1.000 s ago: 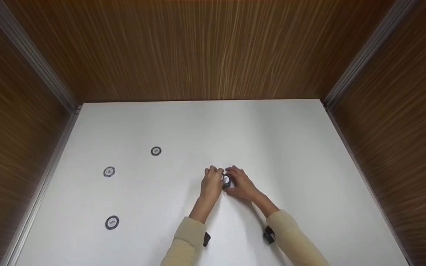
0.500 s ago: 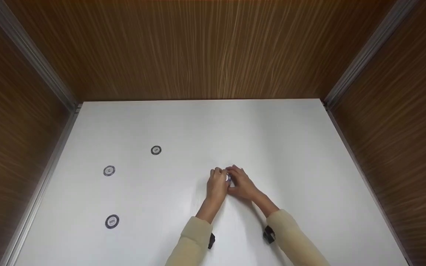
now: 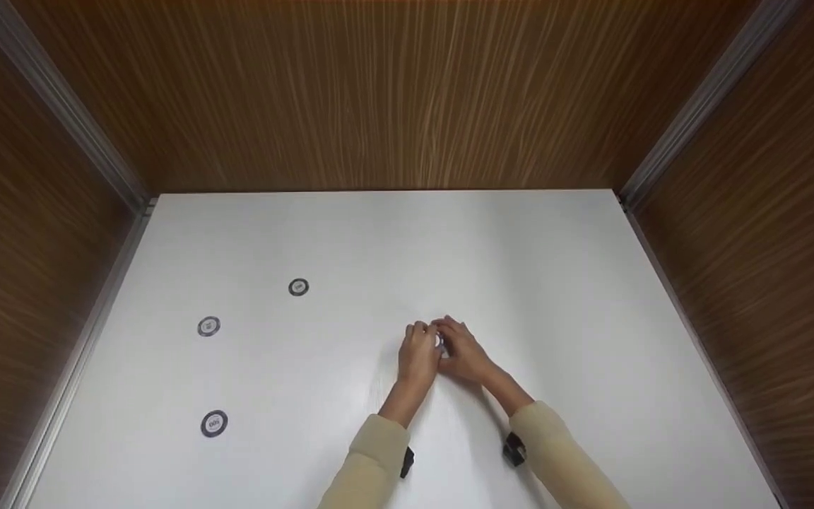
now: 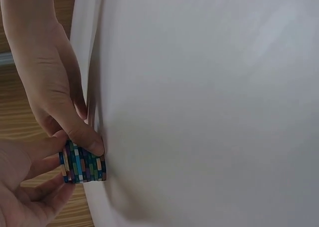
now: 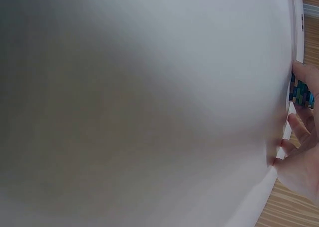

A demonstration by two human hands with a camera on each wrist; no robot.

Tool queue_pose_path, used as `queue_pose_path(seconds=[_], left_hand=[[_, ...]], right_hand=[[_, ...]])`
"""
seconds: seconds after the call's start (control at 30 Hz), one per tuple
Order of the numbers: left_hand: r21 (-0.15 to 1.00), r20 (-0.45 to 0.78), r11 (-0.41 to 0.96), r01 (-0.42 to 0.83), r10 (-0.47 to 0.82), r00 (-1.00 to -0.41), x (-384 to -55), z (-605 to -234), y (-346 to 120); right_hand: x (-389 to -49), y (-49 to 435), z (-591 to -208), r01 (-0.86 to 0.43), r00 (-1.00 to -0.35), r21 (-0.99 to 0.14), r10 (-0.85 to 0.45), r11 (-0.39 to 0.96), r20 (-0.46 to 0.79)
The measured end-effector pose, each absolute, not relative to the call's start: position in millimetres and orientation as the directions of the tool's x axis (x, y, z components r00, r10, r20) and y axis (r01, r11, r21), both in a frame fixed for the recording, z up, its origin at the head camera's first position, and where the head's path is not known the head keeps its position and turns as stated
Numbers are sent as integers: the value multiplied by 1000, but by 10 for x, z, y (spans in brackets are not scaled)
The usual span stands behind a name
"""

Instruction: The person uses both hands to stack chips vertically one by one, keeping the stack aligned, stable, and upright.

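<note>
My left hand [image 3: 417,360] and right hand [image 3: 465,355] meet around a short stack of poker chips [image 3: 439,341] on the white table. From above, only a sliver of the top chip's white centre and dark rim shows between them. Seen from the side in the left wrist view, the stack [image 4: 83,163] has multicoloured edge markings. The right hand's thumb [image 4: 89,141] presses on its near side. Fingers of my left hand [image 4: 30,187] grip the stack from the other side. In the right wrist view the stack [image 5: 301,93] is partly covered by fingers.
Three single chips lie flat on the table's left part: one farther back [image 3: 298,287], one at mid-left [image 3: 209,326] and one nearer the front [image 3: 214,423]. Brown wood-grain panels [image 3: 379,99] enclose the table [image 3: 555,297] at the back and both sides.
My left hand has moved right, against the stack, and now hides most of its top. The right hand has stayed nearly in place. The three loose chips have not moved.
</note>
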State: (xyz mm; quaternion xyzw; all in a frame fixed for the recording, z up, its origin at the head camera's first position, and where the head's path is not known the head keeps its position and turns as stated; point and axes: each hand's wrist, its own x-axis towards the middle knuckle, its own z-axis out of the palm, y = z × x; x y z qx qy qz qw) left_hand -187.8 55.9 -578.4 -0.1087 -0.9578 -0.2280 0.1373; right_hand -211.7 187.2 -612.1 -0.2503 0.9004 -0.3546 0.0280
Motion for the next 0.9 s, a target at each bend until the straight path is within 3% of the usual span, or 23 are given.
queue_pose_path(seconds=[0.6, 0.9], left_hand=[[284, 323, 918, 278, 181, -929, -1865, -5811, 604], [409, 307, 875, 259, 135, -942, -1868, -5822, 606]], right_hand=[[-2136, 1877, -6121, -401, -883, -638, -463, 658, 78], [-2130, 1864, -6115, -388, -890, -641, -450, 662, 73]])
